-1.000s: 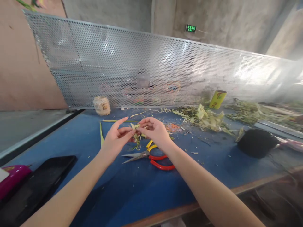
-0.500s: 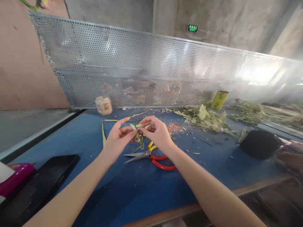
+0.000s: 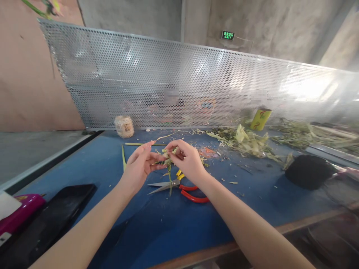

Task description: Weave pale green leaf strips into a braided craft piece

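Note:
Between my two hands is a small bundle of pale green plant strips (image 3: pixel 169 163), with a thin green strand hanging from it. My right hand (image 3: pixel 186 158) pinches it between thumb and bent fingers. From the other side, the fingers of my left hand (image 3: pixel 138 164) close on the same bundle; their tips are partly hidden. Just below lies a pair of scissors (image 3: pixel 193 198) with red and yellow handles, its blades apart and pointing left. A long green leaf strip (image 3: pixel 123 158) rests on the blue table (image 3: pixel 157 231) beside my left hand.
A ball of pale twine (image 3: pixel 124 126) stands near the perforated metal screen (image 3: pixel 146 71). Leaf heaps (image 3: pixel 244 139), a yellow-green can (image 3: pixel 260 119) and a black rounded object (image 3: pixel 308 172) are to the right. A black phone-like slab (image 3: pixel 53 216) and a magenta object (image 3: pixel 26 209) lie left.
The bundle has turned in my fingers, and a strand now hangs down over the scissor blades. My left thumb and fingers have shifted their position around it.

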Motion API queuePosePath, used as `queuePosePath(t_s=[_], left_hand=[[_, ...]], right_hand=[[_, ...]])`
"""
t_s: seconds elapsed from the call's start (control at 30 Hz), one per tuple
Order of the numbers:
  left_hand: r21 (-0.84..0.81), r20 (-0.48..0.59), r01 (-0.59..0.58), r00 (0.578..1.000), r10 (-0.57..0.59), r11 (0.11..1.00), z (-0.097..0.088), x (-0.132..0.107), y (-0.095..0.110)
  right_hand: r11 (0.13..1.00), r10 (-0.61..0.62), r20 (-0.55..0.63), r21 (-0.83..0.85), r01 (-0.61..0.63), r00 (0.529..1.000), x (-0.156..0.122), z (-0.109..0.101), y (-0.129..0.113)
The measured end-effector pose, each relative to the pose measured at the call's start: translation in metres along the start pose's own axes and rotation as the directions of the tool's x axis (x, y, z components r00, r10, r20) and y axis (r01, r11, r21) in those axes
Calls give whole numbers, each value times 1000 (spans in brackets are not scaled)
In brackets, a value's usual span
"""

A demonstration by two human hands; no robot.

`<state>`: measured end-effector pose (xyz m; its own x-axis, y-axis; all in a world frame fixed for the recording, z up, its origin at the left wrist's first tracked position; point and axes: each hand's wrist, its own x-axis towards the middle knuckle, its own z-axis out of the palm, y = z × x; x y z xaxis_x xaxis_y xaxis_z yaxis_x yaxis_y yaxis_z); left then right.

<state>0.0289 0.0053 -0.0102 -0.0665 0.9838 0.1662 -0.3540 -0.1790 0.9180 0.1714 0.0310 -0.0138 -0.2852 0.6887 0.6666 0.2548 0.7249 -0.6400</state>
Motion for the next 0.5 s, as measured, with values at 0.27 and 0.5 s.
queuePosePath(t_s=[0.27, 0.5], left_hand=[[72, 63, -39, 997, 34, 997, -3, 0, -4], [82, 89, -33, 996, 26, 996, -5, -1, -2]], right_hand=[[999, -50, 22, -11, 50, 999, -2, 0, -1], [985, -143, 36, -92, 146, 989, -5, -1, -2]])
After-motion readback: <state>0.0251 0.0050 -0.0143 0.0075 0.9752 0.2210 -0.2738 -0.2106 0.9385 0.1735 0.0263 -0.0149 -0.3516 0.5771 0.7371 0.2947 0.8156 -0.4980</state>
